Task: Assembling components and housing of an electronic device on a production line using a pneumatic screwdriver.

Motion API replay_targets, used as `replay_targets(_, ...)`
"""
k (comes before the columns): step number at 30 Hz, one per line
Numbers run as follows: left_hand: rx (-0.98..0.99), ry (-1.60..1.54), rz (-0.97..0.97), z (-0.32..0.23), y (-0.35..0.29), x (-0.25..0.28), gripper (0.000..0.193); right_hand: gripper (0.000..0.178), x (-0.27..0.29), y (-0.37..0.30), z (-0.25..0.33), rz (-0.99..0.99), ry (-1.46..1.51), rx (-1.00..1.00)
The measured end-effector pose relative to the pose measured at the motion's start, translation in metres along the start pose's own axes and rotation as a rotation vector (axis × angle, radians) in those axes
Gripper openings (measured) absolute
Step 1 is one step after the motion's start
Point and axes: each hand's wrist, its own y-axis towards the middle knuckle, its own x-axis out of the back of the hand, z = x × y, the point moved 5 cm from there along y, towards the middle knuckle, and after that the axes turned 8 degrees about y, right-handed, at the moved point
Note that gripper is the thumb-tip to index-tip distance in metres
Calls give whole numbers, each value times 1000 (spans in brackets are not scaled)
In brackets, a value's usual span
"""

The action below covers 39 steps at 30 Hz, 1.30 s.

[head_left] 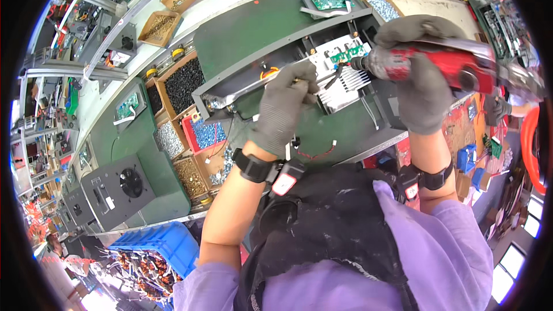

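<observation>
My right hand (425, 89), in a dark grey glove, is closed around a red power screwdriver (469, 69). The tool lies nearly level, its black nose pointing left toward a small green circuit board (345, 53). That board sits by a finned silver heat sink (352, 80) inside an open dark metal housing (253, 59). Over the housing's near side, my gloved left hand (282, 106) has its fingers curled into a pinch, left of the heat sink. What they hold, if anything, is too small to make out.
Bins of black screws (183, 83), blue screws (208, 133) and brass parts (189, 175) stand left of the housing. Another green board (331, 2) lies behind it. A panel with a fan (118, 190) rests at left, above a blue crate (158, 247). Another person's gloved hand (496, 109) is at right.
</observation>
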Motion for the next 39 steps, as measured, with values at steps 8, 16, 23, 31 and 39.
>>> replay_targets(8,388,-756,140,3,-59,-16,39,43,-43,-34,16,85,64,70)
replay_targets(16,434,-743,135,5,-82,-17,44,36,-59,-55,15,18,28,10)
replay_targets(23,468,-309,271,9,-97,3,50,36,-61,-62,12,-60,1,29)
replay_targets(31,-492,1567,470,3,-108,26,27,41,-46,-75,31,-84,99,49)
replay_targets(39,-668,1217,425,-12,-70,-36,22,40,8,-81,65,-82,33,26)
